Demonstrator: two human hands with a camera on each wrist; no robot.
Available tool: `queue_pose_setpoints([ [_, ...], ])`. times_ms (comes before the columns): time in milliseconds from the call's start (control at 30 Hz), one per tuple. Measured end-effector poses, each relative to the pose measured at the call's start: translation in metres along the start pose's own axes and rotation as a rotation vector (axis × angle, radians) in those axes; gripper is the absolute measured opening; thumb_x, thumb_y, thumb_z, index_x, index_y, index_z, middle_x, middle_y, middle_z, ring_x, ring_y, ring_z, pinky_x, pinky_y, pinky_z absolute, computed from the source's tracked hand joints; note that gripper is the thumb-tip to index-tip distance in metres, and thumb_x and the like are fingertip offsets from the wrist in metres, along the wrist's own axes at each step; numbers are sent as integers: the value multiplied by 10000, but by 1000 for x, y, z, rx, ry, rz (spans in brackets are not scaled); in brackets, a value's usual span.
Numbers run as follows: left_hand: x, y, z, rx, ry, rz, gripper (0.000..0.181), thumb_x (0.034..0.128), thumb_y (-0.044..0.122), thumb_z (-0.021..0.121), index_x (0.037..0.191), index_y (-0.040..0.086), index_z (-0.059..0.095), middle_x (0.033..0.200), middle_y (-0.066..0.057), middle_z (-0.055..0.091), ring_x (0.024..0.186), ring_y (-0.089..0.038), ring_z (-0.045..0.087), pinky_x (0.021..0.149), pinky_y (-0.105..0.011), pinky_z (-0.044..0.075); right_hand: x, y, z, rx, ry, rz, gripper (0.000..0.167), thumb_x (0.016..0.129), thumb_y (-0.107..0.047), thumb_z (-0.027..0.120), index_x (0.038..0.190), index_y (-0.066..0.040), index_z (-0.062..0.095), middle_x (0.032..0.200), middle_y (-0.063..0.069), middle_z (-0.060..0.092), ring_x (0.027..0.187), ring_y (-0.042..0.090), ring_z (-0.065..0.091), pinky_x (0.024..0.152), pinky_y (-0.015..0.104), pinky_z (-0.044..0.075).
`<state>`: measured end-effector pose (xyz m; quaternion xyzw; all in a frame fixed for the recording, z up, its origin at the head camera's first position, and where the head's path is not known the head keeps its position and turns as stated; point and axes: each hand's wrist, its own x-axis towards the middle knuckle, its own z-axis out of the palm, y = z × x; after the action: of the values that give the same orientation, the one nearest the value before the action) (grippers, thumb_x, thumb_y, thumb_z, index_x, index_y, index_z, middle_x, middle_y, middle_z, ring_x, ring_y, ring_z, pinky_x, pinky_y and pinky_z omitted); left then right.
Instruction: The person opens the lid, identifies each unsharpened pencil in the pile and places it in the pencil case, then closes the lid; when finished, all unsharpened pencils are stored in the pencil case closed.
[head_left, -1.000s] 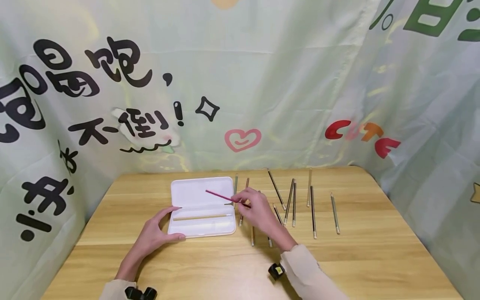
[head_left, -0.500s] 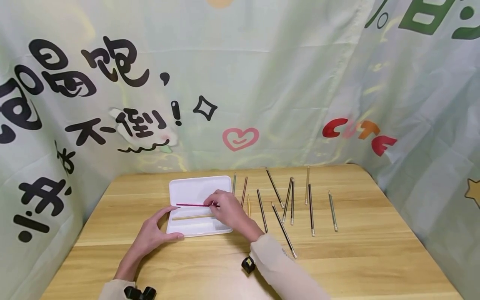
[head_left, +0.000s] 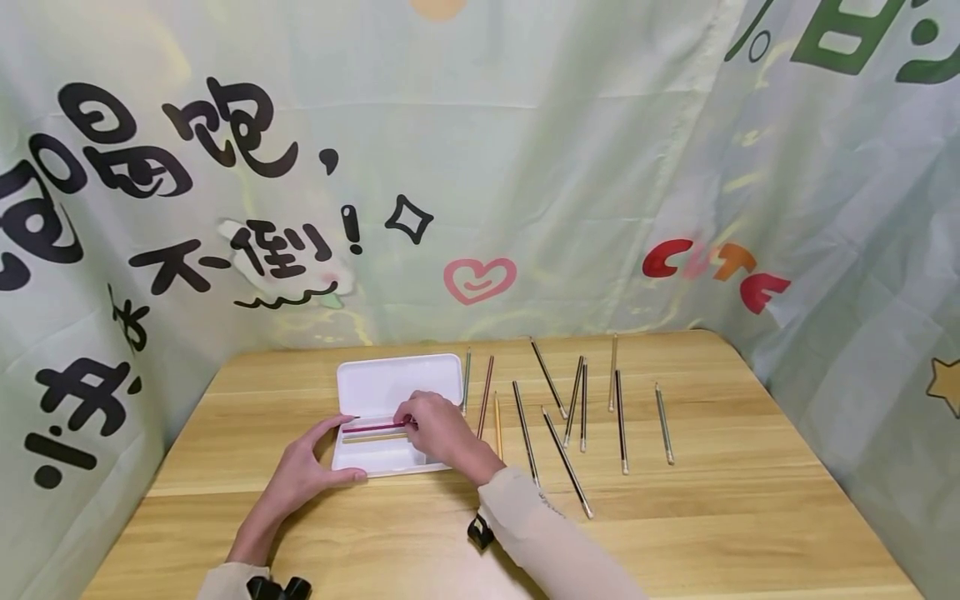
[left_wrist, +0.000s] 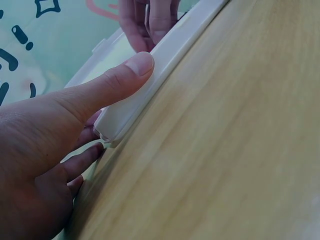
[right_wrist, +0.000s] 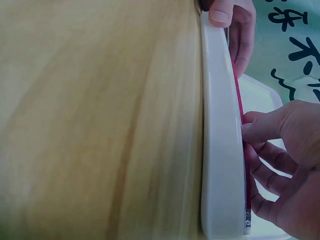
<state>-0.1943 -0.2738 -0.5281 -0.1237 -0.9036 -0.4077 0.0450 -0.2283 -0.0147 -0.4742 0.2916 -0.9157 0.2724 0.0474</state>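
On the table (head_left: 420, 542), a white pencil case (head_left: 397, 383), open, with lid folded back towards the printed curtain (head_left: 480, 183) and shallow tray nearer the person. Inside the tray, a gold pencil (head_left: 375, 438) lying lengthwise; just behind and roughly parallel to it, along the tray's hinge side, a slim magenta pencil (head_left: 372, 428). At the near end of the latter, in the right wrist view, a dark band with pale lettering and a whitish tip. Right hand (head_left: 435, 425) over the tray's right part, thumb and fingers pinching the magenta pencil; impossible to tell whether touching the tray floor or held just above it. Left hand (head_left: 311, 462) gripping the case's left end, thumb against the front wall, forefinger at the back near the hinge. Hidden behind the right hand in the head view: the right ends of both pencils and much of the tray's right side. In the left wrist view, contents masked by the tray wall. Right of the case, loose pencils (head_left: 621, 421) scattered at various angles, mostly black, others green, dark red, yellow and grey-green; lower ends of a few cut off from sight by the right arm and sleeve (head_left: 547, 533).
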Motion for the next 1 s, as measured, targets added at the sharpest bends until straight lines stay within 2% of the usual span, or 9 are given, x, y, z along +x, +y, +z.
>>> queue_pose_setpoints([
  [200, 1, -1, -1, -11, -10, -8, 908, 640, 451, 978, 1422, 224, 578, 1478, -175, 541, 1363, -414, 472, 1085, -656, 353, -1, 3, -1, 3, 20, -12, 227, 877, 27, 723, 1033, -113, 809, 935, -25, 701, 852, 82, 621, 773, 180, 513],
  [433, 1, 0, -1, -29, -13, -8, 906, 640, 439, 982, 1423, 231, 577, 1479, -171, 541, 1365, -408, 472, 1089, -649, 352, -11, 8, -21, 72, 59, -21, 206, 895, 34, 699, 1025, -87, 802, 956, 10, 710, 877, 118, 647, 753, 199, 529],
  [600, 2, 0, -2, -27, -14, 1, 910, 642, 441, 981, 1429, 237, 572, 1482, -165, 539, 1376, -411, 463, 1089, -651, 360, -27, 17, -38, 121, 126, -31, 189, 915, 35, 695, 1047, -61, 791, 969, 50, 723, 898, 169, 666, 769, 252, 558],
  [833, 2, -1, -2, -32, -8, 11, 912, 643, 441, 980, 1432, 236, 572, 1484, -154, 542, 1382, -420, 457, 1086, -676, 354, -51, 35, -65, 225, 179, 18, 203, 916, 25, 713, 1102, -32, 769, 1035, 88, 722, 943, 213, 655, 710, 315, 566],
  [1000, 1, -1, -1, -42, -9, 9, 913, 640, 443, 981, 1429, 232, 574, 1482, -146, 546, 1386, -416, 455, 1093, -683, 340, -77, 51, -81, 234, 238, 51, 257, 880, 5, 762, 1132, -49, 753, 1053, 79, 706, 975, 249, 672, 787, 434, 596],
])
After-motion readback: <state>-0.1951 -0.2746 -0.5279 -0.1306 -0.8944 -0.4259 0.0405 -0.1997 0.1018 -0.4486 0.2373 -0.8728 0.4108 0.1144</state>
